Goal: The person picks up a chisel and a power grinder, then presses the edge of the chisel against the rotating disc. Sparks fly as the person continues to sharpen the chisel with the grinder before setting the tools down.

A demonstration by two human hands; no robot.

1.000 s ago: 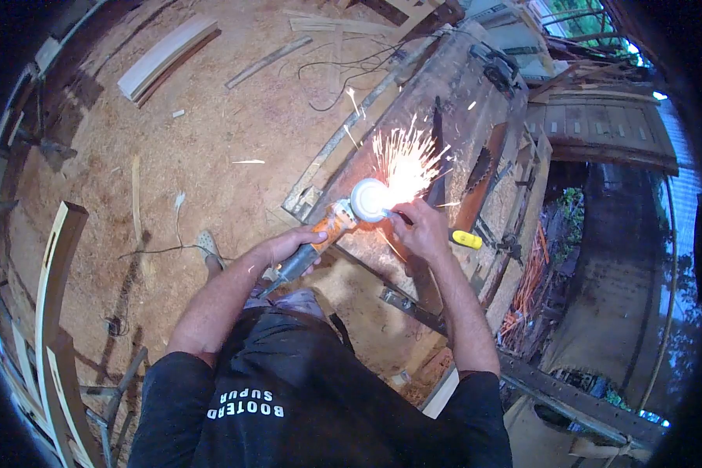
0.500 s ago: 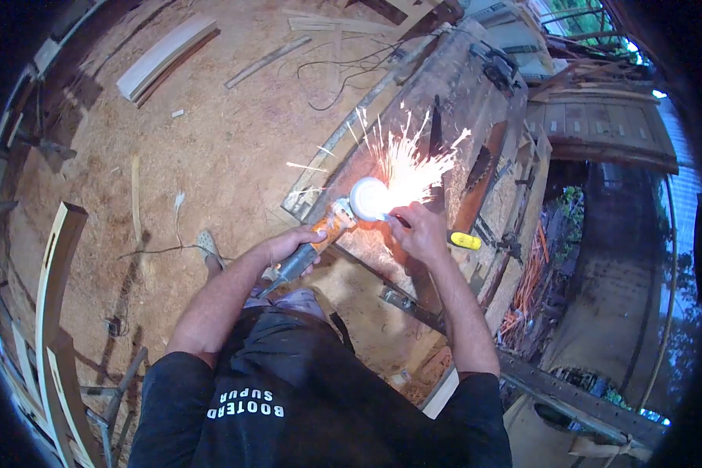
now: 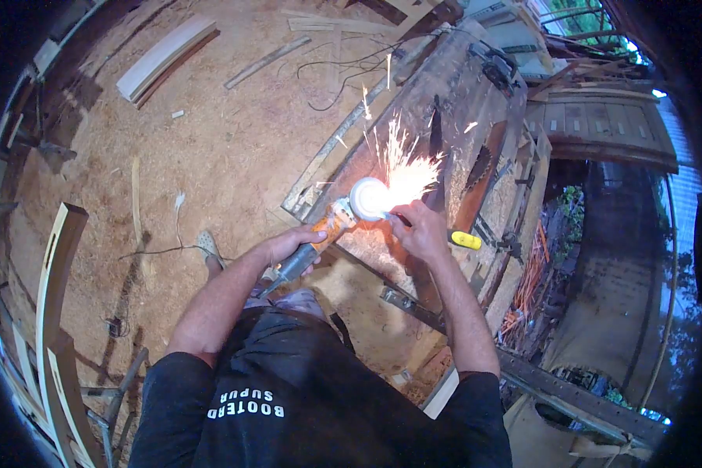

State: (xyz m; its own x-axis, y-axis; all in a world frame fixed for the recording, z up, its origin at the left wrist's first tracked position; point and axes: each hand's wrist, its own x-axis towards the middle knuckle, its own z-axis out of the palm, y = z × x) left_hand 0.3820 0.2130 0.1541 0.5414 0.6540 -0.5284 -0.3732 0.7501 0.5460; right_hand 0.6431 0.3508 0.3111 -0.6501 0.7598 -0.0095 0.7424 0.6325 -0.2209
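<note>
My left hand (image 3: 292,246) is wrapped round the body of an orange and grey angle grinder (image 3: 327,228) in front of my waist. Its pale round disc (image 3: 368,198) glows brightly above the near end of the bench. Against the lower right edge of the disc, my right hand (image 3: 420,234) pinches a thin metal blade. In line with it, a yellow and black handle (image 3: 466,239) sticks out past the wrist, so it looks like a chisel. Sparks (image 3: 413,178) spray from the contact toward the far side. The fingers cover the middle of the tool.
The long wooden workbench (image 3: 413,101) runs away to the upper right, with a dark power tool (image 3: 495,70) at its far end. Curved timber pieces (image 3: 54,273) stand at left, and stacked boards (image 3: 168,58) lie on the sawdust-covered ground. A cord (image 3: 168,251) trails across the floor.
The spark spray is smaller and narrower, with a few stray sparks flying higher. Both hands and the grinder keep nearly the same position.
</note>
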